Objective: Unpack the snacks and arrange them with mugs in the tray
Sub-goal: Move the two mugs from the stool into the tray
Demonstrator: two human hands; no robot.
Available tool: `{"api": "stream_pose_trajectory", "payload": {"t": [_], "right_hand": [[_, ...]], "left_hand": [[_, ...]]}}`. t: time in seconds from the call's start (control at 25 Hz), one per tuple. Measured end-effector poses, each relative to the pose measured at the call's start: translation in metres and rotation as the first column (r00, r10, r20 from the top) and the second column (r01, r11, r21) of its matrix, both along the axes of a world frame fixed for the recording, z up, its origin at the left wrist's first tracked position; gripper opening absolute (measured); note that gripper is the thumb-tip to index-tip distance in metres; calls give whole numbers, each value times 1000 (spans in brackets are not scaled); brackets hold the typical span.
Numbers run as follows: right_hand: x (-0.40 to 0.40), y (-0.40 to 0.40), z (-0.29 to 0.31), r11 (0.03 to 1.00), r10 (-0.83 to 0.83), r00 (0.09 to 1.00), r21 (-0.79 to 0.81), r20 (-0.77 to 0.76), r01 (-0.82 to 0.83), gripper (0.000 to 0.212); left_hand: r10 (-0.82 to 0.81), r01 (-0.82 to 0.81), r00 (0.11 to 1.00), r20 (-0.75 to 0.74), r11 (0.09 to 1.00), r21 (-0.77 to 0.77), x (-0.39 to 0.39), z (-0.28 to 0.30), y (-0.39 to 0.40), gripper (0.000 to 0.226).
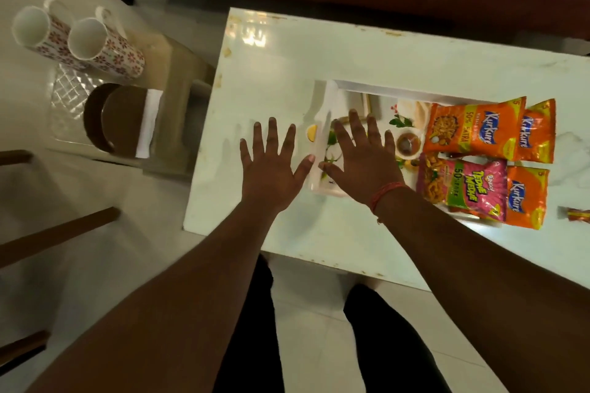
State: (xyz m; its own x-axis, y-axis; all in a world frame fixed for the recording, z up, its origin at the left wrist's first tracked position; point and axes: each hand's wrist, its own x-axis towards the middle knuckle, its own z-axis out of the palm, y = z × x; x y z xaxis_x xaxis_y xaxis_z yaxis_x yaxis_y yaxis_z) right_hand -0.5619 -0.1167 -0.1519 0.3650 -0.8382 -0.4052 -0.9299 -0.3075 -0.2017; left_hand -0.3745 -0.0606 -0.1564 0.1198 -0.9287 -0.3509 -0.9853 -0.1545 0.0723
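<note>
With both palms down and fingers spread, you hold nothing: your left hand (271, 166) hovers just beside the tray (332, 99), your right hand (364, 156) over its near end. Snack packets (472, 134) cover the tray's other end; two mugs (76, 38) stand well apart from it.

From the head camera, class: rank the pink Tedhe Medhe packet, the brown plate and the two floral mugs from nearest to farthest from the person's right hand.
1. Pink Tedhe Medhe packet: just right of the right hand, in the tray.
2. Brown plate: far left, on the other table.
3. Floral mugs: farthest, beyond the plate at upper left.
</note>
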Motion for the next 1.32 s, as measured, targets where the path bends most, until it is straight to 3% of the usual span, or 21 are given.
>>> {"api": "stream_pose_trajectory", "payload": {"t": [0.36, 0.6, 0.72, 0.84, 0.96, 1.08, 1.32], "right_hand": [[218, -55, 24, 995, 17, 996, -97, 85, -9, 74], [398, -107, 68, 995, 20, 928, -98, 371, 17, 73], [449, -123, 78, 1000, 14, 903, -16, 430, -8, 78], [484, -134, 77, 990, 127, 942, 24, 312, -141, 89], [501, -142, 68, 973, 223, 963, 31, 149, -230, 89], [508, -144, 59, 958, 288, 957, -14, 22, -288, 76], [506, -143, 58, 969, 246, 964, -14, 101, -245, 68]], "left_hand": [[-65, 40, 992, -111, 977, -209, 194, 38, -58, 75], [-47, 27, 998, -37, 904, -428, 351, 82, -99, 69], [88, -79, 996, 10, 934, -350, 412, 79, -111, 63], [185, -174, 982, 31, 961, -216, 466, 71, -122, 63], [125, -130, 991, -53, 987, -92, 495, 65, -135, 73], [74, -75, 992, -103, 997, -2, 505, 63, -149, 82], [-9, 9, 1000, -25, 1000, -3, 499, 69, -163, 73]]}}
